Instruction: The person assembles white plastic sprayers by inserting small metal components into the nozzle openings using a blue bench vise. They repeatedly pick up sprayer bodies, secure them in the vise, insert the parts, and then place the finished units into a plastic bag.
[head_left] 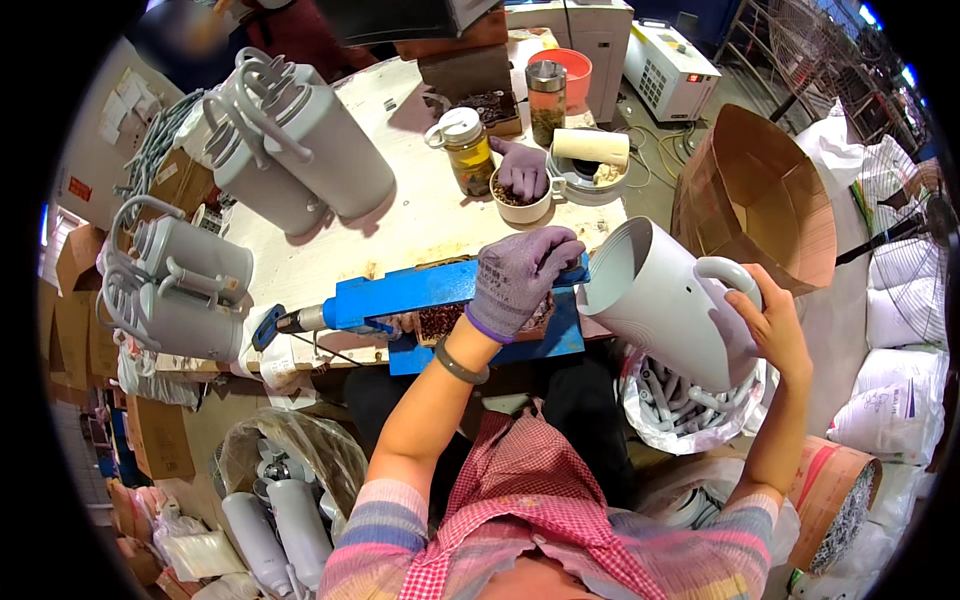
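My left hand [520, 275], in a grey-purple glove, lies over the right part of a blue bar-shaped tool [400, 297] at the table's front edge. Its fingers are pressed together near the bar's end; whatever they pinch is hidden. Bare, my right hand [775, 318] grips the curved handle of a grey plastic watering can [670, 305]. The can is tilted, its wide open end toward the left hand and the blue tool. Under the bar, a tray of small dark pieces [440, 322] shows partly.
Several grey watering cans [330, 150] stand on the table [410, 220] at left. Behind my left hand are a glove [522, 168] in a cup of small parts [520, 210] and a jar [468, 155]. A bag of grey parts [690, 410] and a large carton [750, 200] stand at right.
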